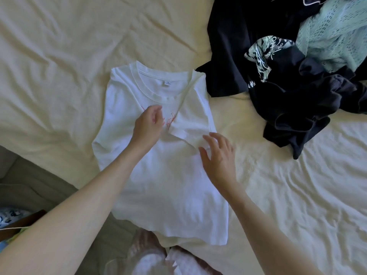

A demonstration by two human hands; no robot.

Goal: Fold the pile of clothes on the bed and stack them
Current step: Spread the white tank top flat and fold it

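1. Closest to you, at the bottom edge, there's some pale pinkish-white fabric, kinda blurry, can't tell what it is. Off to the lower left, past the edge of the bed, there's a bit of clutter on the floor, too cut off to name.

2. Your white t-shirt is laid flat on the cream bed sheet, collar pointing away from you, hem near the bed's edge. Its right sleeve side is already folded in over the chest, the left side not yet.

3. Your right hand is over the shirt's right edge, just below that folded-in sleeve. Fingers are spread and relaxed, not grabbing anything. Whether the fingertips actually touch the fabric, I can't tell.

4. Your left hand is up on the chest of the shirt, right beside the red squiggly print. Fingers are loosely curled, nothing pinched that I can see, so basically open.

5. Further up is the collar with a small tag inside.

6. Farthest away, top right, is the unfolded pile: a heap of dark navy/black clothes, a black-and-mint patterned piece on top, and a mint green lacy knit at the corner. The pile sits just beside the shirt's right shoulder.
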